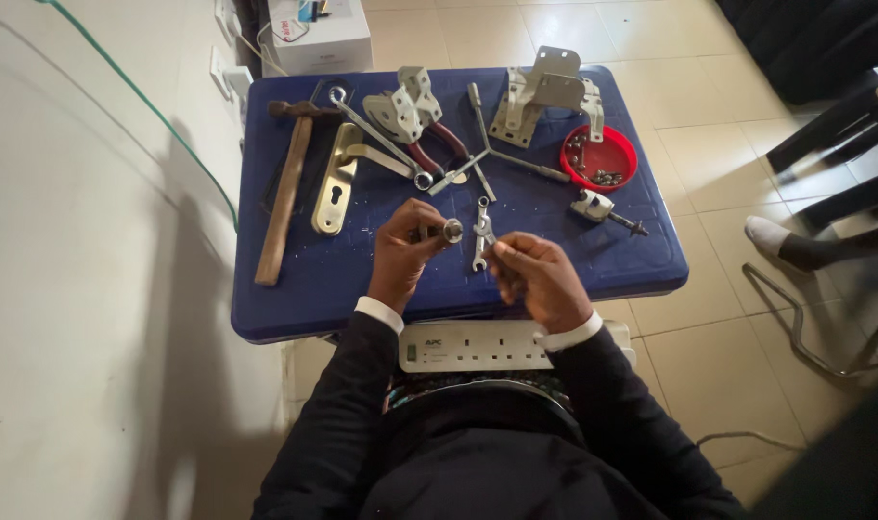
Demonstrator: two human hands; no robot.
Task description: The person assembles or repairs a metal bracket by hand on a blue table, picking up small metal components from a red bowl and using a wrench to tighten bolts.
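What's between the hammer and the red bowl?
In the head view, between the hammer and red bowl lie a brass door handle, wrenches and pliers.

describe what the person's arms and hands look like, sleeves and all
Both arms are in dark, long jacket sleeves, with a white shirt cuff showing at each wrist. The left hand and right hand are bare: no gloves, and no rings or watch that I can make out.

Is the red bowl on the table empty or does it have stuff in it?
Not empty. The red bowl holds small metal pieces, seemingly screws or nuts, gathered along its left and lower sides.
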